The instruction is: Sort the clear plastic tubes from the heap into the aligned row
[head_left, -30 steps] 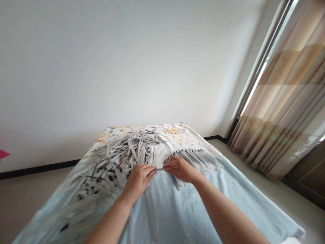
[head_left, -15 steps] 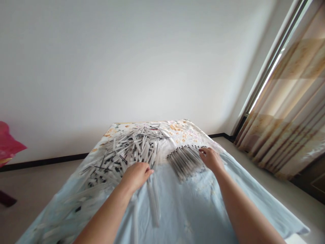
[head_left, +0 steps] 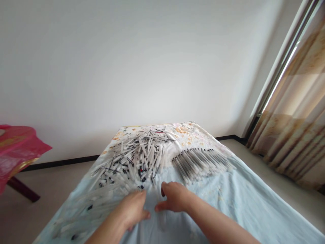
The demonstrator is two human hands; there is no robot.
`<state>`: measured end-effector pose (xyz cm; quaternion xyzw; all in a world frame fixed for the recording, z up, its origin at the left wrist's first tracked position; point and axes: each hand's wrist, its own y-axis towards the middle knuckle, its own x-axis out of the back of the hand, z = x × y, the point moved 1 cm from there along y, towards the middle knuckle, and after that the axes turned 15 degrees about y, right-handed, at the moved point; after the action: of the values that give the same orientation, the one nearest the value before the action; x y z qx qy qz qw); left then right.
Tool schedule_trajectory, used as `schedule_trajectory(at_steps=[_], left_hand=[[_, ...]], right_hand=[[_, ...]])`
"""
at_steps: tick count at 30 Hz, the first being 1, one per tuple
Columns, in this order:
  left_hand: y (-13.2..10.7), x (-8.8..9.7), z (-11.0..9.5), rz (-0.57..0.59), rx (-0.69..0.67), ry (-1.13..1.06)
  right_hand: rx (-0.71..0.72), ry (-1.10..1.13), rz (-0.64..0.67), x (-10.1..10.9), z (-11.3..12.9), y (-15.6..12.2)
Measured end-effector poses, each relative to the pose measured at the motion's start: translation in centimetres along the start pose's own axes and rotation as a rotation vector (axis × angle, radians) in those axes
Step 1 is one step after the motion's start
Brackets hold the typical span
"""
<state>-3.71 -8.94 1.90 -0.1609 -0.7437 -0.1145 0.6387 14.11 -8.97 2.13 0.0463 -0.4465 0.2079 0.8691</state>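
Note:
My left hand (head_left: pixel 133 208) hovers over the near part of the bed-like surface, thumb apart from the index finger; its other fingers are mostly hidden beneath it. Close to its right, my right hand (head_left: pixel 175 197) is held with thumb and fingers spread above a translucent plastic tube (head_left: pixel 162 220). Another slim tube (head_left: pixel 141 234) lies just below my left hand. Beyond the hands spreads a loose heap of translucent tubes (head_left: pixel 142 149), mixed with thin black rods and small black pieces. To the right lies a neat row of dark-ended tubes (head_left: pixel 200 164), side by side.
A floral and pale blue cloth (head_left: pixel 228 196) covers the surface. More clear tubes (head_left: pixel 96 206) are strewn at the near left. A pink plastic bag (head_left: pixel 22 145) is at far left, a patterned curtain (head_left: pixel 299 128) at right. A wall stands behind.
My right hand has left the far right end of the tube row and come left and nearer, beside my left hand. My left hand has drawn back from the heap. The view has shifted.

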Motion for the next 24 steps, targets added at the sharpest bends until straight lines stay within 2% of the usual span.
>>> schedule_trajectory(at_steps=[1,3,8,13,16,18,20,22,24], left_hand=[[0.0,-0.3,0.0,0.053,0.004,0.004],[0.2,-0.5,-0.1,0.072,-0.017,0.019],[2.1,-0.8,0.0,-0.033,-0.012,0.055],[5.4,-1.3,0.3,-0.124,0.055,-0.034],[6.2,-0.4,1.0,-0.175,0.089,-0.134],[5.5,1.1,2.4,-0.187,0.109,-0.18],[3.4,2.8,4.5,-0.195,0.145,-0.206],[0.2,4.2,7.0,-0.192,0.174,-0.213],[-3.7,4.8,9.3,-0.185,0.222,-0.16]], right_hand=[[0.009,-0.013,0.024,-0.5,0.4,0.2],[0.036,-0.034,0.044,-1.2,0.9,0.8],[0.052,-0.02,0.053,-1.6,0.8,2.9],[0.005,0.052,-0.093,-1.0,-0.5,6.0],[-0.015,0.113,-0.143,-1.1,-1.4,7.4],[-0.017,0.223,-0.187,-1.2,-2.1,7.6],[0.0,0.291,-0.231,-1.2,-2.8,7.3],[0.023,0.33,-0.264,-1.2,-3.3,7.0],[0.039,0.361,-0.258,-1.1,-3.5,6.8]])
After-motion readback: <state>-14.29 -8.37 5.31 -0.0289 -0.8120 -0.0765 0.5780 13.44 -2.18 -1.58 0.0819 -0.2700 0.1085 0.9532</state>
